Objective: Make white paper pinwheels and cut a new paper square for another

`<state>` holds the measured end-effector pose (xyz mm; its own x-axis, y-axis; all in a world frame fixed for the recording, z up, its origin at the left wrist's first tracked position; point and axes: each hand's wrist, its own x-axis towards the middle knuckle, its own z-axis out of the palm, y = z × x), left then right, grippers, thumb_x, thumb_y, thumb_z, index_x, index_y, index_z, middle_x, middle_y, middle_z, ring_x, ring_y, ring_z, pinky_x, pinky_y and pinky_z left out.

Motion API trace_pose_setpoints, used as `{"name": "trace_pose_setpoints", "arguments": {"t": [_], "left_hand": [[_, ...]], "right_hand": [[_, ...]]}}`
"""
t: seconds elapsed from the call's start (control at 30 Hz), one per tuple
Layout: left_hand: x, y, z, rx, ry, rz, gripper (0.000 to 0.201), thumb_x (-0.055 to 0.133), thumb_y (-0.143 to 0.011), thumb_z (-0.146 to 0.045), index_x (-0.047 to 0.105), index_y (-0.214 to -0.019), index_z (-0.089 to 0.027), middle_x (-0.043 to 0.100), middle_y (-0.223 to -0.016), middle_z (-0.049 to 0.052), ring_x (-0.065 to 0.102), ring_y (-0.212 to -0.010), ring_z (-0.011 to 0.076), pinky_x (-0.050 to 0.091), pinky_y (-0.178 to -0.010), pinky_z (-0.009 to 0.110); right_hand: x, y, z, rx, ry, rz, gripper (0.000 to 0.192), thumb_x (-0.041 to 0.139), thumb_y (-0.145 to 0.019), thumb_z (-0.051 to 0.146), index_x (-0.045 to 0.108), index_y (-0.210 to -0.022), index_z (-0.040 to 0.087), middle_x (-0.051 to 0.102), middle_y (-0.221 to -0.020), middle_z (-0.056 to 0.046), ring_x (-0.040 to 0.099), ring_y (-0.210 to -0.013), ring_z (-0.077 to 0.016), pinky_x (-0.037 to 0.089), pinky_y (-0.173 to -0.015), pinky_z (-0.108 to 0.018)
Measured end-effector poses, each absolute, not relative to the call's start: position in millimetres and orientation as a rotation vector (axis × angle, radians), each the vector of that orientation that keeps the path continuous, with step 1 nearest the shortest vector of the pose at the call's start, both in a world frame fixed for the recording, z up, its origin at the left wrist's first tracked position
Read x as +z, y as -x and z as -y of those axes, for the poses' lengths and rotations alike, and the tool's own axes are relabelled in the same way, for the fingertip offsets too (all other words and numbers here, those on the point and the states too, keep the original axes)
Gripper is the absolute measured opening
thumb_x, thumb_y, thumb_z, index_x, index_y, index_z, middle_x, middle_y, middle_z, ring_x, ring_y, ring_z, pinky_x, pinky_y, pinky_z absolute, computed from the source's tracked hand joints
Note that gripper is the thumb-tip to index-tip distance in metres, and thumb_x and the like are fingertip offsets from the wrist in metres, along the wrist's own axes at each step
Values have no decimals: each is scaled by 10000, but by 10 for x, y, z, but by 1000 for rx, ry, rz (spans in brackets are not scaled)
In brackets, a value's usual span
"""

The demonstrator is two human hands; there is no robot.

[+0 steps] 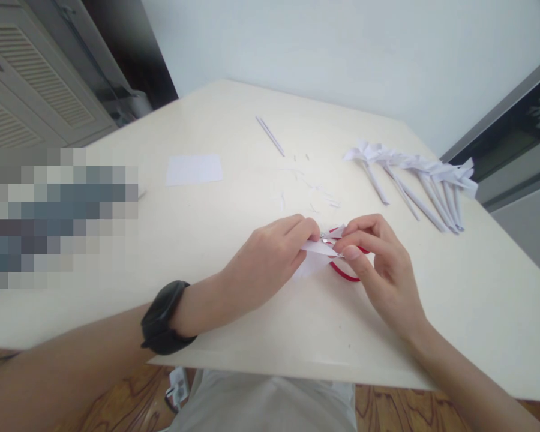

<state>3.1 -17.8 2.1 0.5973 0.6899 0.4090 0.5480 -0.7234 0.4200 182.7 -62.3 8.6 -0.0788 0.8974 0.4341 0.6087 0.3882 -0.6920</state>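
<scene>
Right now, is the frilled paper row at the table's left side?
No: the paper row lies beyond the right hand, toward the table's right edge.

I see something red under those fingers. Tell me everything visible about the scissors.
The scissors have red loop handles that look like smooth plastic, and a small silvery metal part shows ahead of them. They appear to lie on the pale table, loops toward the right hand. White paper and fingers hide parts of them; the blade tips are out of sight near the left hand, so how far they are open is unclear. Whether any finger touches them can't be told.
</scene>
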Motion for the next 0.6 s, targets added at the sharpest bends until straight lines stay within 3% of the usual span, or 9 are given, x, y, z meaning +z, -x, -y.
{"name": "trace_pose_setpoints", "arguments": {"t": [0.23, 0.4, 0.6], "left_hand": [[18, -10, 177, 861, -2739, -1009, 166, 413, -819, -55, 480, -913, -174, 589, -894, 22, 540, -846, 145, 409, -735, 250], [28, 0, 157, 900, -2747, -1044, 206, 397, -810, -35, 484, -931, -176, 598, -916, 29, 548, -870, 150, 415, -737, 254], [29, 6, 153, 889, -2717, -1049, 197, 426, -796, -30, 497, -914, -171, 601, -916, 24, 550, -858, 146, 417, -723, 253]], "right_hand": [[119, -1846, 623, 585, 1300, 1797, 294, 488, -868, 320, 617, -632, 201, 462, -853, -33, 497, -810, -171, 405, -751, -357], [110, -1840, 638, 607, 1273, 1802, 124, 567, -809, 224, 619, -698, 210, 448, -885, -35, 492, -834, -177, 424, -779, -364], [105, -1815, 645, 612, 1268, 1794, 70, 599, -788, 211, 618, -721, 219, 456, -918, -37, 501, -892, -191, 417, -804, -376]]}}
